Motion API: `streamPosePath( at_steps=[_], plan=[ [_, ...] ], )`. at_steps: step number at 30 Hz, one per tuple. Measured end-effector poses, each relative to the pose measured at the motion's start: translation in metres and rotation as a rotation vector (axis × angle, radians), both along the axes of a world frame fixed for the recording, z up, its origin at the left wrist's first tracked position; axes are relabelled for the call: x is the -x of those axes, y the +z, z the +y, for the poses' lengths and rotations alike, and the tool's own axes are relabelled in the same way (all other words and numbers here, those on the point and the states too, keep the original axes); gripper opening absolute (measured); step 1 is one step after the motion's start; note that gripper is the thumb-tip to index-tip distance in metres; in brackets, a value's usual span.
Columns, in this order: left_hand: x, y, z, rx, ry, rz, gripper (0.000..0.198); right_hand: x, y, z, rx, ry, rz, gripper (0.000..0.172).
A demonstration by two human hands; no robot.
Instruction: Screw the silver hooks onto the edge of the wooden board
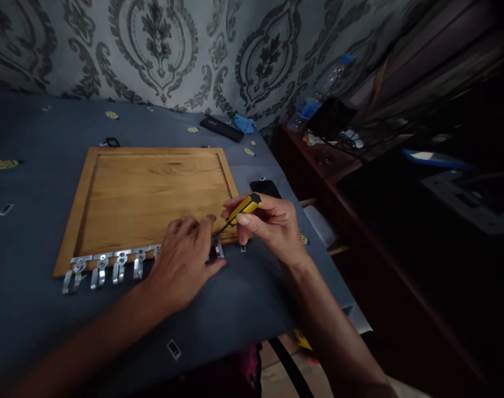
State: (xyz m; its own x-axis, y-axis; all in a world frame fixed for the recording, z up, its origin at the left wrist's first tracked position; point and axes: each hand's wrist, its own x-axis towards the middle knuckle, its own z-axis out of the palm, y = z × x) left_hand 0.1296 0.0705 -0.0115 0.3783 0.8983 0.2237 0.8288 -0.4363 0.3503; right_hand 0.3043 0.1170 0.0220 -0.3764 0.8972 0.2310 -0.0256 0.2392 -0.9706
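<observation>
A framed wooden board (152, 190) lies flat with a metal hook rail (121, 258) along its near edge, and several silver double hooks hang over that edge. My left hand (184, 260) is closed over the right part of the rail, fingers bent on the board and thumb by the end hook (219, 250). It hides the hooks beneath it. Between the thumb and fingers of my right hand (272, 224) is a yellow and black screwdriver (244, 209), tilted, its shaft pointing down left to the rail's right end. The exact tip contact cannot be made out.
The bed-like blue surface (28, 221) carries a black case (222, 128), a blue crumpled cloth (244, 124) and a dark phone (266, 189). A patterned curtain (210, 50) hangs behind. To the right, a plastic bottle (305, 108) and cables stand on a dark wooden cabinet (293, 152).
</observation>
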Motion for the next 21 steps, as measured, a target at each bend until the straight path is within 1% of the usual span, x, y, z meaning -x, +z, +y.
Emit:
streamPosePath(
  at_steps=[2,5,7,8,10,11,13,15,16,18,21],
  plan=[
    [0.0,0.0,0.0,-0.01,-0.002,0.003,0.056,0.005,-0.006,-0.002,-0.047,-0.102,0.0,0.023],
    [0.0,-0.001,0.0,-0.022,-0.004,0.018,0.056,0.015,-0.016,-0.006,-0.158,-0.276,-0.023,0.034],
    [0.0,-0.001,-0.001,-0.023,-0.007,0.023,0.055,0.018,-0.018,-0.007,-0.215,-0.348,-0.026,0.038],
    [0.0,-0.001,-0.001,-0.024,-0.008,0.021,0.056,0.018,-0.018,-0.007,-0.225,-0.356,-0.026,0.036],
    [0.0,-0.001,-0.001,-0.028,-0.009,0.007,0.059,0.015,-0.015,-0.007,-0.219,-0.314,-0.026,0.027],
    [0.0,-0.001,-0.001,-0.029,-0.009,-0.003,0.06,0.013,-0.013,-0.007,-0.205,-0.265,-0.032,0.023],
    [0.0,0.0,0.0,-0.021,-0.007,-0.018,0.059,0.007,-0.007,-0.006,-0.151,-0.143,-0.052,0.023],
    [0.0,0.001,0.0,-0.014,-0.006,-0.021,0.055,0.003,-0.002,-0.005,-0.098,-0.056,-0.056,0.023],
    [0.0,0.001,0.0,-0.014,-0.005,-0.021,0.054,0.002,-0.002,-0.004,-0.078,-0.042,-0.047,0.022],
    [0.0,0.0,-0.001,-0.018,-0.002,-0.02,0.055,0.003,-0.002,-0.004,-0.059,-0.064,-0.002,0.021],
    [-0.001,-0.001,-0.001,-0.021,-0.001,-0.013,0.058,0.009,-0.007,-0.004,-0.035,-0.099,0.089,0.027]
  ],
)
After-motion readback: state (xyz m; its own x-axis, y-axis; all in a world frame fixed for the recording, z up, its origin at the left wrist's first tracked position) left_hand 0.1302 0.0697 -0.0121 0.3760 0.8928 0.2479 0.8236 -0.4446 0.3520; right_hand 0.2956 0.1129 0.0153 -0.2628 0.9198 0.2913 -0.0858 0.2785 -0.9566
